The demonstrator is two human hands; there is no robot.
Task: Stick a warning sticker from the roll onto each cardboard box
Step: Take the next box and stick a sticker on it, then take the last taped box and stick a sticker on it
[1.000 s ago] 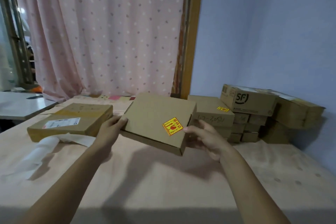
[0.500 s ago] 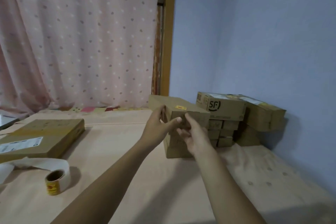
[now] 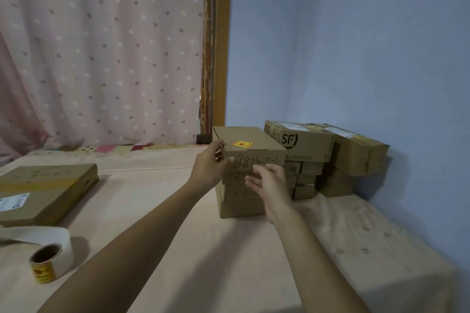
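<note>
Roughly, the job looked part done. A cardboard top box [image 3: 250,138] sat on a stack [image 3: 239,201] of similar boxes toward the far right of the table [image 3: 229,262], and it already carried a yellow and red warning sticker [image 3: 243,144] on its upper face.

The left hand [image 3: 212,164] gripped that box at its near left corner, thumb on the front face and fingers wrapped round the side. The right hand [image 3: 269,180] was open with its fingers spread, just in front of the stack; whether it touched the cardboard could not be told.

Behind the stack, against the blue wall [image 3: 356,46], an SF box [image 3: 300,141] and its neighbours showed bits of yellow on top, probably stickers too.

At the left lay a flat box [image 3: 50,183] with only a white shipping label visible, so it likely remained to be done.

The sticker roll [image 3: 48,259] rested on the table near the left edge, well apart from both hands, its pale backing strip [image 3: 25,234] trailing off to the left.
</note>
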